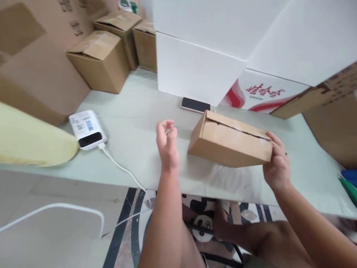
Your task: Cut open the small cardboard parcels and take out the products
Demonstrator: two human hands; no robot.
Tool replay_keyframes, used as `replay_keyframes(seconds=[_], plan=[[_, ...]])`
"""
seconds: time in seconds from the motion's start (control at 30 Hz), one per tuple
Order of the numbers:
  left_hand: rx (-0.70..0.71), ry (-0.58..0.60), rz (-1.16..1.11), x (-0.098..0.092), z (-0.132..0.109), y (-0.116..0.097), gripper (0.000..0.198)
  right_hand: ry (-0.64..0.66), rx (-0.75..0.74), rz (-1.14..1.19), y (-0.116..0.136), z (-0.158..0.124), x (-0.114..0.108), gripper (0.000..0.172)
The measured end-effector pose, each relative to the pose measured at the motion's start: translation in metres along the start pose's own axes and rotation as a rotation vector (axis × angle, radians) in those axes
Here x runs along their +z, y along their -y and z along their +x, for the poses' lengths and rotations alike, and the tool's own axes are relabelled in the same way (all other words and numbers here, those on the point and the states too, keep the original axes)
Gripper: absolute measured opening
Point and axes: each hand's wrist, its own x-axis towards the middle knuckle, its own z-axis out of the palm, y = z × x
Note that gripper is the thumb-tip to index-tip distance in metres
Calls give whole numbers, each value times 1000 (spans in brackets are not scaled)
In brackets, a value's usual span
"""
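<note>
A small brown cardboard box lies on the pale green table, its top flaps closed with a seam along the middle. My right hand grips the box's right end, fingers wrapped over its top edge. My left hand hovers just left of the box, not touching it, fingers loosely curled and holding nothing.
A phone lies face up behind the box against large white cartons. A white power bank with a cable sits at left beside a yellow roll. Brown boxes stand at the back left. Green and blue pens lie far right.
</note>
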Motion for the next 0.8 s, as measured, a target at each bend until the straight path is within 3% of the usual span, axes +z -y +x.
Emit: replay_keyframes(seconds=[0.1, 0.17, 0.33, 0.57, 0.8], plan=[[-87, 513, 15, 30, -14, 9, 56, -171, 72, 125, -18, -25, -21, 39], [-114, 670, -22, 51, -23, 14, 67, -184, 128, 187, -24, -32, -26, 34], [-192, 643, -133, 79, -31, 23, 68, -111, 140, 188, -31, -30, -32, 40], [-265, 630, -162, 89, -44, 23, 67, -123, 161, 335, -34, -28, -46, 60], [-274, 570, -107, 95, -78, 3, 58, -73, 169, 339, -29, -40, -66, 55]])
